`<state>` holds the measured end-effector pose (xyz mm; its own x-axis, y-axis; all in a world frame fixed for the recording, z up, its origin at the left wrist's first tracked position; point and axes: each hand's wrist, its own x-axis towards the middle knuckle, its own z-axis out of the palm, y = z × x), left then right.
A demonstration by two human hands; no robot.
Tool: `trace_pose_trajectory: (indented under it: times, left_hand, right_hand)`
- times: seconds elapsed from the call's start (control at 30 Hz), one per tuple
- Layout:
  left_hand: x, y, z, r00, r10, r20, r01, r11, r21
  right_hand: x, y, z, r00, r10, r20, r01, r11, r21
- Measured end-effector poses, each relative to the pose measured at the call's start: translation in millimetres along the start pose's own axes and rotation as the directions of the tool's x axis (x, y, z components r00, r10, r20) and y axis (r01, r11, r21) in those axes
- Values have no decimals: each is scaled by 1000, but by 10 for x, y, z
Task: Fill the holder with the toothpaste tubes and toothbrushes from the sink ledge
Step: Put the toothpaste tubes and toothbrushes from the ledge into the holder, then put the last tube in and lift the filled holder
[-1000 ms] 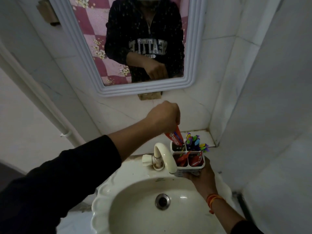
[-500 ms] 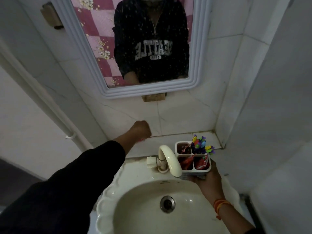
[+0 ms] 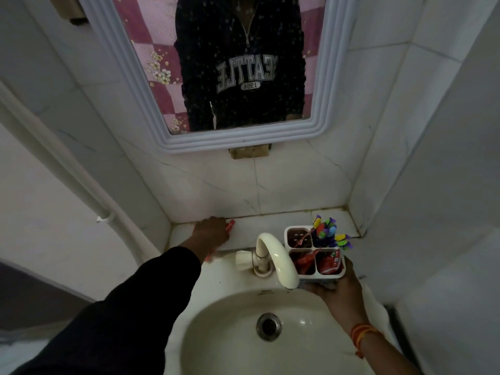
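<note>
A white four-compartment holder [image 3: 315, 276] rests in my right hand [image 3: 339, 290] above the sink's right side. Red toothpaste tubes [image 3: 328, 262] fill its two near compartments, and colourful toothbrushes [image 3: 326, 230] stick up from the far right one. The far left compartment holds the end of another red tube. My left hand [image 3: 211, 234] lies palm down on the tiled ledge [image 3: 270, 223] at the left, closed over a red toothpaste tube [image 3: 230, 225] whose tip pokes out beside the fingers.
A cream tap [image 3: 273, 255] curves over the white basin [image 3: 243, 334] between my hands. A framed mirror [image 3: 238, 142] hangs on the tiled wall above the ledge. A white pipe [image 3: 81, 190] runs down the left wall.
My left hand left the holder after putting a red tube in it, travelled left and down to the ledge, and now covers another red tube. The holder stays in my right hand.
</note>
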<state>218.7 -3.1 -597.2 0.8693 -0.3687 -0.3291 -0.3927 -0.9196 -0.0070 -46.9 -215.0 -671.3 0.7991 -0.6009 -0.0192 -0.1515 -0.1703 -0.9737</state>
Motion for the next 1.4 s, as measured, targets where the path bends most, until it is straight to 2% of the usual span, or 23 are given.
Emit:
trace_pose_trajectory:
  times: [0.07,0.13,0.17,0.23,0.33,0.47,0.57,0.63,0.7,0.77,0.87,0.93,1.0,1.07,1.13,1.27,1.4]
  left_hand:
    - [-19,46,-137,999,38,9,-37,990,-134]
    - [-71,160,-337,993,108,50,-82,926,-369]
    - [-102,242,-457,986,158,60,-117,895,-431]
    - [-192,434,-716,957,289,30,-255,883,-395]
    - [-372,797,-1064,886,463,20,-449,868,-211]
    - [-593,1274,-1236,843,526,113,-523,850,-60]
    - [-642,1505,-1182,849,509,143,-502,861,-85]
    - [-615,1547,-1159,879,469,89,-441,869,-223]
    - [-568,1511,-1139,929,368,32,-329,864,-382]
    - [-490,1450,-1078,963,264,61,-223,900,-375]
    - [-433,1459,-866,950,201,240,-97,918,-384]
    - [-382,1502,-727,946,212,244,-91,900,-426]
    - [-327,1551,-690,963,202,179,-101,884,-457]
    - [-273,1606,-753,980,175,96,-96,837,-539]
    - [-191,1687,-837,991,121,56,-54,746,-663]
    - [9,1896,-843,996,10,91,71,551,-831]
    - [111,2000,-720,985,19,172,162,252,-954]
  right_hand:
    - [-1,-7,-5,1000,3,1,-3,1000,21]
    - [-11,-33,-10,1000,10,2,-10,1000,14]
    - [-21,-49,-16,1000,7,1,-7,1000,10]
    - [-27,-65,-15,1000,-7,0,7,1000,6]
    - [-27,-57,-29,1000,-14,-3,14,1000,-11]
    - [-8,4,-35,1000,-8,10,8,1000,-21]
    - [7,22,-27,999,46,8,-47,998,47]
    - [32,29,-34,998,67,17,-68,994,86]
    - [26,30,-44,997,72,17,-73,994,85]
    - [15,-1,-28,997,74,-7,-74,995,66]
    - [-12,-19,-27,999,52,-8,-52,998,-47]
    - [15,-33,-43,999,34,-5,-35,998,-50]
    - [78,-79,-90,999,13,-41,-16,997,-82]
    - [214,-160,-184,996,-31,-79,22,993,-112]
    - [447,-241,-315,992,-45,-115,32,993,-118]
    - [904,-435,-528,998,7,-64,-15,992,-127]
    - [1203,-439,-653,994,94,-47,-101,977,-186]
